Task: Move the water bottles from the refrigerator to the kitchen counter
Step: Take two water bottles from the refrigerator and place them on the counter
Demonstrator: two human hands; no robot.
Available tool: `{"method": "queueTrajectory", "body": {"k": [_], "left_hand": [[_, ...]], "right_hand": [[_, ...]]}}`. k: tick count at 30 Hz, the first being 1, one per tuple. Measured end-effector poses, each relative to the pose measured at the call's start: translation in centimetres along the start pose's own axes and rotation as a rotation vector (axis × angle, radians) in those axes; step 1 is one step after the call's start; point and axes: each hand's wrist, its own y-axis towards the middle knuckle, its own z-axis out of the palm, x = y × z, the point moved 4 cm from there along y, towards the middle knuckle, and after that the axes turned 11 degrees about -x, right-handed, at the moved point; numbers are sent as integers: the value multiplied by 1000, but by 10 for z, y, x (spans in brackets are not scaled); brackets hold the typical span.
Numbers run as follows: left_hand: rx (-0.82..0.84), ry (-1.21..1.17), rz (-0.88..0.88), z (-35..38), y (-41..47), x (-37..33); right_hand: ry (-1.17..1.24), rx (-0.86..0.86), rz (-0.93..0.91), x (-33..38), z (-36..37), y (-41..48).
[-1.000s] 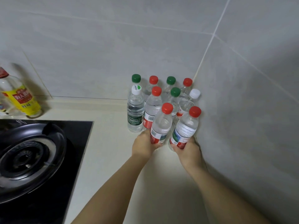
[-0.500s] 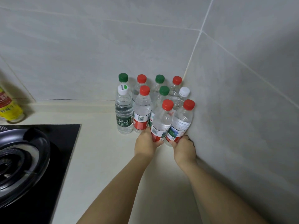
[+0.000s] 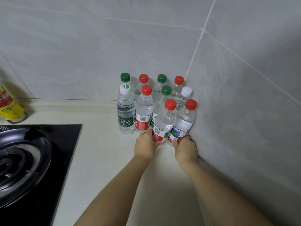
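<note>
Clear, thin-walled plastic meets the fingers [image 3: 148, 133] of the left hand [image 3: 144, 145], curled low round the label band of one red-capped bottle [image 3: 163, 123]; the right hand [image 3: 185, 148] wraps the second bottle [image 3: 183, 123] likewise, just beside the tiled wall [image 3: 244, 111]. Both sit at the front of the cluster [image 3: 126, 111] in the worktop [image 3: 104, 152] corner — whether their bases rest down cannot be told. Full of water, they probably feel weighty and stiff, though the ribbed sides would dent under a squeeze — and may be slick if chilled. Low on the label looks the steadiest hold.
</note>
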Motion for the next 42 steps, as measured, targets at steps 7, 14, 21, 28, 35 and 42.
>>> {"method": "queueTrajectory", "body": {"k": [7, 14, 21, 28, 35, 42], "left_hand": [[-35, 88, 9, 7, 0, -6], [-58, 76, 15, 6, -4, -5], [-59, 66, -6, 4, -7, -5], [-45, 135, -15, 1, -10, -6], [104, 340, -13, -33, -28, 0], [75, 598, 172, -125, -83, 32]], "right_hand": [[-88, 5, -6, 1, 3, 5], [-16, 6, 13, 0, 5, 2], [-46, 1, -22, 3, 2, 0], [-26, 10, 4, 3, -2, -5], [-45, -4, -120, 9, -21, -42], [-404, 138, -369, 38, -34, -109]]}}
